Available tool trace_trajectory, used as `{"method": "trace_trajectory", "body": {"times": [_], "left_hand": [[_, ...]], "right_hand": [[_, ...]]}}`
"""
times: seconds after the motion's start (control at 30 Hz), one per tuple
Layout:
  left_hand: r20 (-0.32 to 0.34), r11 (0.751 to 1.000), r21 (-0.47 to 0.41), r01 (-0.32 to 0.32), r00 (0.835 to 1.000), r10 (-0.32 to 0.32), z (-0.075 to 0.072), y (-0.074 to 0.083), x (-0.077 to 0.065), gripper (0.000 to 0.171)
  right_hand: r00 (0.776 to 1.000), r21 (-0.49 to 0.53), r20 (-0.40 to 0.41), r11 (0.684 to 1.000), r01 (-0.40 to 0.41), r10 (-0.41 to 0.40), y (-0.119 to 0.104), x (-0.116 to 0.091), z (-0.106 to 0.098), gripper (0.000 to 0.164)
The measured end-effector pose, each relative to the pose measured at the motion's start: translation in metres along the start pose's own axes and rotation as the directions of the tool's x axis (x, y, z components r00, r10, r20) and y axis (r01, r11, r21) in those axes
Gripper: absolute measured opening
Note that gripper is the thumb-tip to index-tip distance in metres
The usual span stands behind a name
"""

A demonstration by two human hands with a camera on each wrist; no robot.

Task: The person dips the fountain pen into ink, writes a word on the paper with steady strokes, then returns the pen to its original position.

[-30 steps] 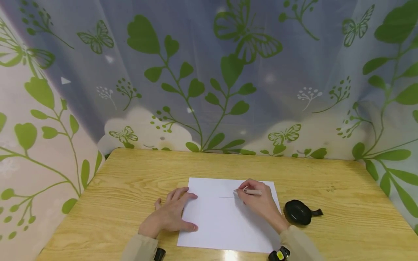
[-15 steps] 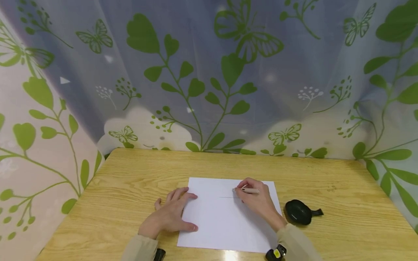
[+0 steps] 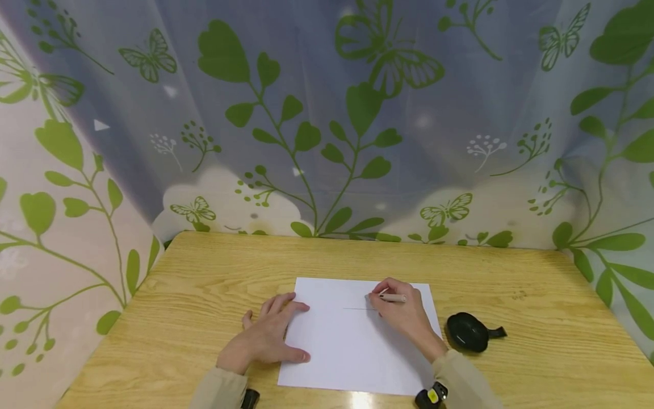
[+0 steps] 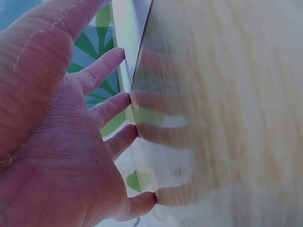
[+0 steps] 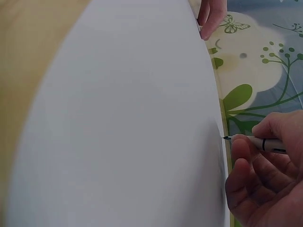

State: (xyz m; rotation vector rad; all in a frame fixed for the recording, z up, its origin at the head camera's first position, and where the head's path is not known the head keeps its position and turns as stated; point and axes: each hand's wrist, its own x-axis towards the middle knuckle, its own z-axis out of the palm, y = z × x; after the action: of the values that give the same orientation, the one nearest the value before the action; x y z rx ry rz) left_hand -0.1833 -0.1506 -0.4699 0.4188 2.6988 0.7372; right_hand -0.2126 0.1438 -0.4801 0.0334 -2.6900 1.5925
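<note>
A sheet of white paper (image 3: 332, 352) lies on the wooden table, with one thin horizontal line (image 3: 355, 309) drawn on its upper part. My right hand (image 3: 403, 312) pinches a beige pen (image 5: 272, 144) between thumb and fingers over the upper right of the sheet. In the right wrist view the pen's dark tip is right at the paper's far edge. My left hand (image 3: 268, 335) rests with spread fingers at the sheet's left edge, thumb and index finger reaching onto it. The left wrist view shows its fingertips (image 4: 124, 97) touching the table and paper edge.
A black shallow dish with a short handle (image 3: 467, 332) sits on the table (image 3: 219, 267) to the right of the paper. Behind the table hangs a curtain (image 3: 306, 113) with green leaves and butterflies. Another printed cloth (image 3: 61, 199) hangs at the left.
My right hand has shifted slightly left, and the pen's angle has changed a little. The left hand and the paper have stayed in place.
</note>
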Motion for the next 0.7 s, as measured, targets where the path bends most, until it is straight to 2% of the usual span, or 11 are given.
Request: {"method": "trace_trajectory", "body": {"times": [0.7], "left_hand": [[-0.004, 1.000, 0.003, 0.006, 1.000, -0.006, -0.0007, 0.0012, 0.0000, 0.080]], "right_hand": [[1.000, -0.014, 0.004, 1.000, 0.010, -0.010, 0.0012, -0.0011, -0.0012, 0.005]]}}
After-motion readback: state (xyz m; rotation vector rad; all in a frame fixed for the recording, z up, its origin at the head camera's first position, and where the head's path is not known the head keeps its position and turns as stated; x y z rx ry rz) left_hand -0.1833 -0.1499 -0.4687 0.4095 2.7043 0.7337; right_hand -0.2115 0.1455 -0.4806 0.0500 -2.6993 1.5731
